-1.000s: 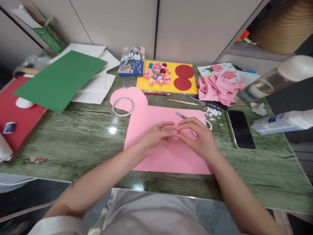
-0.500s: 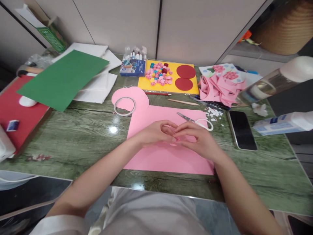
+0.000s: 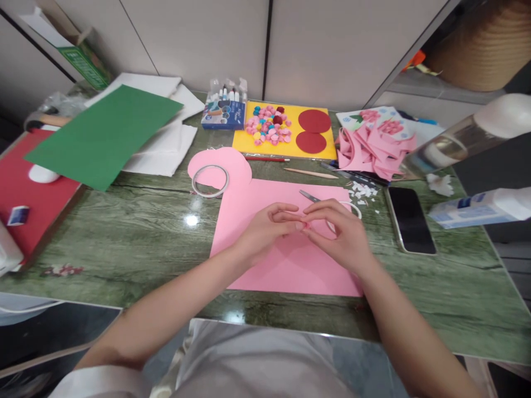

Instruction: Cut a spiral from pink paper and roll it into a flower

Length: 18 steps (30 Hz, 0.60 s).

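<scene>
A small piece of pink paper (image 3: 306,225) is pinched between my two hands, mostly hidden by the fingertips. My left hand (image 3: 271,228) holds it from the left with thumb and fingers. From the right, my right hand (image 3: 338,232) grips it between thumb and fingertips. Both hands hover over a large sheet of pink paper (image 3: 265,271) lying flat on the table. Behind my right hand lie white-handled scissors (image 3: 307,195), partly covered by its fingers. A roll of tape (image 3: 210,181) rests on a pink rounded cutout (image 3: 232,163) at the sheet's upper left.
Rolled paper pieces (image 3: 269,126) and two dark red circles (image 3: 314,121) lie on yellow paper (image 3: 265,149). Pink scraps (image 3: 373,149), a phone (image 3: 411,221) and bottles (image 3: 477,209) stand right. Green paper (image 3: 108,132) and a marker box (image 3: 224,113) are left and back.
Both hands have shifted slightly right with the pink piece, and their fingertips now cover more of it. My right hand now hides more of the scissors.
</scene>
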Tool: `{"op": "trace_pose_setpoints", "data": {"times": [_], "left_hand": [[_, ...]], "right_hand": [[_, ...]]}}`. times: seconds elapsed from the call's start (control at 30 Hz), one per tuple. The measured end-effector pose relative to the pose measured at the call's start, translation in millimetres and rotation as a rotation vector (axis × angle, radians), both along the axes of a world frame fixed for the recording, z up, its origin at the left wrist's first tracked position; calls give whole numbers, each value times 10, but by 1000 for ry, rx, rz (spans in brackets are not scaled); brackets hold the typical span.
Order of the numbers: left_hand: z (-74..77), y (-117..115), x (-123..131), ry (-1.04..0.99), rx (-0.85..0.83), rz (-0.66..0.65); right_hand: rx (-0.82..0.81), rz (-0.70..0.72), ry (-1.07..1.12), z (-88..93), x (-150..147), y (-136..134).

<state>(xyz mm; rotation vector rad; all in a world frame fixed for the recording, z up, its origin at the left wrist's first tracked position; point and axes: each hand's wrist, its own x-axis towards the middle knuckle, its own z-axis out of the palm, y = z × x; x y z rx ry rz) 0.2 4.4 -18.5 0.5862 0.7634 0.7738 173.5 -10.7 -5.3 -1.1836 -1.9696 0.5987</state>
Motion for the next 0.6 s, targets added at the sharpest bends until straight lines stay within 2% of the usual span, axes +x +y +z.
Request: {"op": "trace_pose_setpoints", "data": {"times": [0.17, 0.33, 0.47, 0.6], "left_hand": [[85, 92, -76, 12, -60, -180], [116, 149, -151, 37, -7, -361], [70, 158, -185, 10, 75, -446], [33, 149, -174, 15, 117, -448]], "right_hand": [[-200, 162, 140, 45, 51, 19], [-260, 219, 154, 68, 89, 30], [-310, 271, 82, 83, 88, 27], [-299, 285, 9, 78, 85, 21]]}}
